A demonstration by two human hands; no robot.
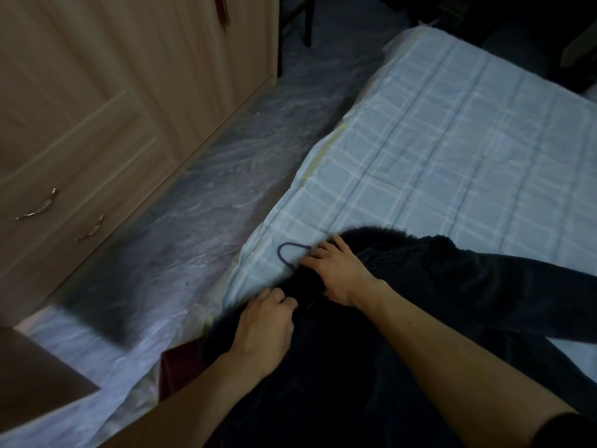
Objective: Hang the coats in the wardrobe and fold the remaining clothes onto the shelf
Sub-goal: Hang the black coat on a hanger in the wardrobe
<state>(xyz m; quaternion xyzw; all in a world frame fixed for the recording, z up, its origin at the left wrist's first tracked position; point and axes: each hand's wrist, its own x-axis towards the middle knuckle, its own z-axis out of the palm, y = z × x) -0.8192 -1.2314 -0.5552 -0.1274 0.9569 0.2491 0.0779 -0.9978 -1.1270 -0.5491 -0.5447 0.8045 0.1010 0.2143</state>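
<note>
A dark fleecy coat [436,286] lies spread on the bed [452,150], one sleeve stretching to the right. The purple hook of a hanger [286,252] sticks out from the coat's collar onto the checked bedcover. My right hand [339,273] presses on the collar beside the hook, fingers closed around the fabric. My left hand [265,328] grips the coat's near edge at the bed's corner. The rest of the hanger is hidden inside the coat.
The beige wardrobe [97,108] with shut doors and metal drawer handles [40,205] stands at the left. Crinkled plastic sheeting [200,205] covers the floor between it and the bed. A dark red cloth [181,367] lies by the bed corner. Chair legs [308,24] stand at the back.
</note>
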